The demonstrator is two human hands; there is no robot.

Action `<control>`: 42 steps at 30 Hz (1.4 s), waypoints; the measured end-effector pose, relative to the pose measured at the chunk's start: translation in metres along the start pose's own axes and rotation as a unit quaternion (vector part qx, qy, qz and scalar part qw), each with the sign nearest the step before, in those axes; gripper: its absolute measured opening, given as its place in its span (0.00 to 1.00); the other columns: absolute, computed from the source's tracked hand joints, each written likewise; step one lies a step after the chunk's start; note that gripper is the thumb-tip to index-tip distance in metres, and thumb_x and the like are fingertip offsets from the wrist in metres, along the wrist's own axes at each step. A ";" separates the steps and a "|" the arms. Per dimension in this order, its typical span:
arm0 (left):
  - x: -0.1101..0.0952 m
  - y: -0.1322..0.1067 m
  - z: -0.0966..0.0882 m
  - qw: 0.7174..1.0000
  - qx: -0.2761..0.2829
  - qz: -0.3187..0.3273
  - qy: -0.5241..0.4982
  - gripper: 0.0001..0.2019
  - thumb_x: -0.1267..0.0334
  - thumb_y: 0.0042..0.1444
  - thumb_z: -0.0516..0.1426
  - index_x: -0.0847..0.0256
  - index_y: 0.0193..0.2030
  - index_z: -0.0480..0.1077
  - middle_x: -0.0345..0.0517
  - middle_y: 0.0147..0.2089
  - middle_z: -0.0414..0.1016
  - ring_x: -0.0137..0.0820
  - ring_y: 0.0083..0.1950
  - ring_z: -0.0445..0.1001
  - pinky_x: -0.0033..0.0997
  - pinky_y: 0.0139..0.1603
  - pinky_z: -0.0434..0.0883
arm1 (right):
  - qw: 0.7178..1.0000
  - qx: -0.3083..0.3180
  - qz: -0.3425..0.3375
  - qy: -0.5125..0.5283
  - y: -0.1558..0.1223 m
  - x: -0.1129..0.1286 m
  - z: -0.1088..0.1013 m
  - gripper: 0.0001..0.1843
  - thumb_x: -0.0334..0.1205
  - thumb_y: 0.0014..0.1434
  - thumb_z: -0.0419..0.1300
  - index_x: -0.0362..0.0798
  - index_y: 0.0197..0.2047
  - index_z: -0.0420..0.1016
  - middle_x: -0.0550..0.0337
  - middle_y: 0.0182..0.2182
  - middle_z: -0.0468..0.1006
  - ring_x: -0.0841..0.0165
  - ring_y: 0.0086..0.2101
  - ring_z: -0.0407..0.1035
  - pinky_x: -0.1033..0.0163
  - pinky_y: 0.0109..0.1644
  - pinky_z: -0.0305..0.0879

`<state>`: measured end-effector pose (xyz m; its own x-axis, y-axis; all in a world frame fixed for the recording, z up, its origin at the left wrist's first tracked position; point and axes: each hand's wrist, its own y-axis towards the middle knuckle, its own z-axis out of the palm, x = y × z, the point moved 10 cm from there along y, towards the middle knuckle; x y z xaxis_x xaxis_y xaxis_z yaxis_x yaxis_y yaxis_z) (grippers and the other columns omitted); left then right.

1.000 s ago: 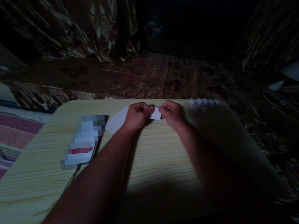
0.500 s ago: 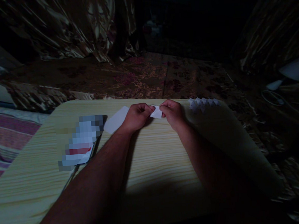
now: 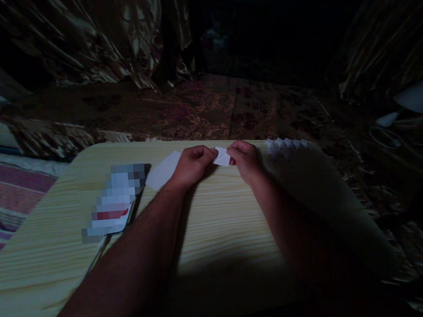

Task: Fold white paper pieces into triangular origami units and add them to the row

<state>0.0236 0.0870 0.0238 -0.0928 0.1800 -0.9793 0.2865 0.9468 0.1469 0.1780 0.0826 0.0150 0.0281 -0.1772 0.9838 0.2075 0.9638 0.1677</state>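
Near the far edge of the wooden table, a small folded piece of white paper (image 3: 222,158) is stretched between my two hands. My left hand (image 3: 196,163) pinches its left end between thumb and fingers. The right end is gripped by my right hand (image 3: 243,157). A fold line runs slantwise across the paper's face. Left of my left hand lies a larger white paper sheet (image 3: 164,171), partly covered by that hand. Several small folded white paper pieces (image 3: 286,144) sit in a cluster to the right of my right hand.
On the left of the table (image 3: 217,236) lies a phone-like device (image 3: 117,200), its screen blurred out, with a cable (image 3: 95,258) leading toward me. A patterned cloth (image 3: 207,105) lies beyond the table's far edge. At the right is a white object with a cord (image 3: 384,137).
The folded paper has turned slightly between my fingers, and a slanted crease now shows on its face. Both hands keep their hold and have barely shifted.
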 end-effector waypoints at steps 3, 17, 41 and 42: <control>0.003 -0.001 -0.001 1.000 0.005 -0.002 0.016 0.16 0.52 0.50 0.60 0.63 0.25 0.68 0.39 0.21 0.66 0.23 0.21 0.59 0.26 0.22 0.55 | 1.000 -0.001 -0.002 0.002 0.000 0.000 0.000 0.03 0.35 0.45 0.58 0.46 0.22 0.69 0.69 0.12 0.65 0.76 0.16 0.59 0.70 0.20 0.52; 0.004 -0.001 0.004 1.000 0.020 0.001 -0.011 0.17 0.48 0.53 0.58 0.62 0.29 0.68 0.37 0.22 0.61 0.23 0.22 0.55 0.25 0.22 0.52 | 1.000 -0.012 0.017 -0.009 -0.001 0.000 -0.001 0.04 0.38 0.45 0.58 0.46 0.24 0.68 0.69 0.14 0.65 0.76 0.17 0.59 0.69 0.22 0.53; 0.009 0.001 -0.012 0.997 -0.065 -0.004 -0.051 0.10 0.60 0.44 0.63 0.62 0.28 0.68 0.39 0.26 0.71 0.25 0.26 0.67 0.25 0.27 0.63 | 0.997 0.046 -0.017 -0.061 -0.007 0.006 0.017 0.07 0.40 0.48 0.59 0.46 0.30 0.71 0.67 0.20 0.70 0.74 0.22 0.64 0.69 0.27 0.59; 0.008 0.001 -0.012 0.997 -0.063 -0.002 -0.046 0.10 0.60 0.44 0.63 0.63 0.28 0.68 0.40 0.26 0.71 0.25 0.26 0.67 0.25 0.28 0.63 | 0.997 0.043 -0.018 -0.062 -0.007 0.006 0.016 0.07 0.40 0.48 0.59 0.46 0.30 0.71 0.67 0.20 0.70 0.74 0.22 0.63 0.69 0.27 0.59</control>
<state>0.0120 0.0928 0.0175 -0.0051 0.1564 -0.9877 0.1630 0.9746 0.1535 0.1613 0.0779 0.0209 -0.1006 -0.1912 0.9764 0.1222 0.9715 0.2029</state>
